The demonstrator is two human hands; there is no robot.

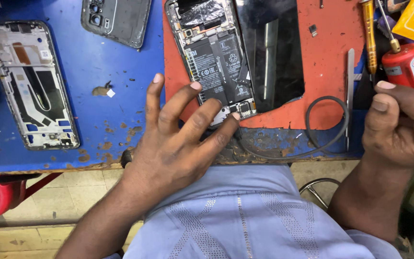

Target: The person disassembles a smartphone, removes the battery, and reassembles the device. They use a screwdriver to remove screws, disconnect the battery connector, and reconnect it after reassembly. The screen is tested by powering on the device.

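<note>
Phones: three opened, one (219, 57) on red mat (327, 62)
Left hand (178, 139): spread wide, fingertips touching phone
Right hand (398, 124): curled beside red bottle (406, 64)

Left hand (178, 139) is spread flat, palm down, fingers fanned out toward the far side. Right hand (398, 124) sits curled up at the right, fingers bent in.

Bare blue tabletop (97, 62) lies open between phone frame (27, 84) and opened phone (216, 57) — tweezers (350, 96), cable (322, 144) crowd the right.
</note>
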